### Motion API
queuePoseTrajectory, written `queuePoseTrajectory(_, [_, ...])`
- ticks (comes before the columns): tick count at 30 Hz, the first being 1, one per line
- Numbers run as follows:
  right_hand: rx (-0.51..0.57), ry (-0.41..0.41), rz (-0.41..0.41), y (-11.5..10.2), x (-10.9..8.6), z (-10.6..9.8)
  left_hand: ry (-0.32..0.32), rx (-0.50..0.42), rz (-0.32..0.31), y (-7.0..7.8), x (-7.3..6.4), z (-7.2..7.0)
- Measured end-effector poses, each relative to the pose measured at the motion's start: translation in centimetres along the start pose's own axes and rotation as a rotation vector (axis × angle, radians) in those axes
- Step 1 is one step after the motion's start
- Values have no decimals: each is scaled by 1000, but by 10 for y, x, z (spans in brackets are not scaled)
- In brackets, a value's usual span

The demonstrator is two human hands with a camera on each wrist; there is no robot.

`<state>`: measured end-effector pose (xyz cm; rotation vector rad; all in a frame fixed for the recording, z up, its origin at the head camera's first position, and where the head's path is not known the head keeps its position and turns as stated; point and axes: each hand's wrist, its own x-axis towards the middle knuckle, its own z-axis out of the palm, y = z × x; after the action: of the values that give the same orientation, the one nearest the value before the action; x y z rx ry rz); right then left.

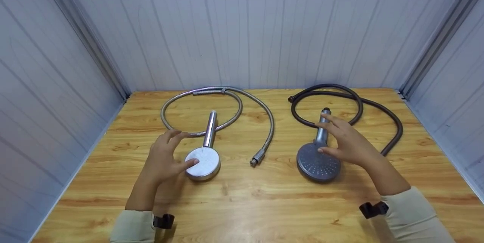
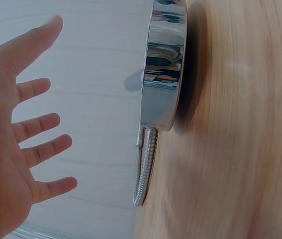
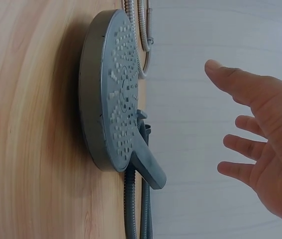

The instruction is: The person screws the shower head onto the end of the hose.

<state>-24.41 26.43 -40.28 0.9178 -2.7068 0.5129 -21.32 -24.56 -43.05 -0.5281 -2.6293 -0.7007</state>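
Observation:
A chrome shower head (image 1: 202, 162) with a white face lies face up at the left of the table, its handle pointing to the back. My left hand (image 1: 164, 158) hovers beside it with fingers spread; the left wrist view shows air between the palm and the chrome rim (image 2: 164, 64). At the right lies a grey shower head (image 1: 318, 165), its nozzle face up and its handle also toward the back. Over its handle hangs my right hand (image 1: 349, 140), fingers apart and holding nothing; the right wrist view shows it clear of the nozzle face (image 3: 123, 84).
Behind the chrome head loops a silver metal hose (image 1: 271, 122), its end fitting (image 1: 258, 158) lying between the two heads. A dark hose (image 1: 395, 116) coils behind the grey head. White panel walls (image 1: 242, 27) enclose the wooden table (image 1: 242, 205) at the back and sides.

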Motion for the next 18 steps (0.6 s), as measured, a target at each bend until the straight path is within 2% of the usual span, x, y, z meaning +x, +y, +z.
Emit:
queuePoseTrajectory(5, [9,7,-7,-2,2,0,12,-19,6,1,0,1])
queuePoseTrajectory(13, [28,19,-63,-5,9,0,56,-38,32,2,4,2])
queuePoseTrajectory(18, [44,0,-61,-7,13,0,63,-45,49,2,5,3])
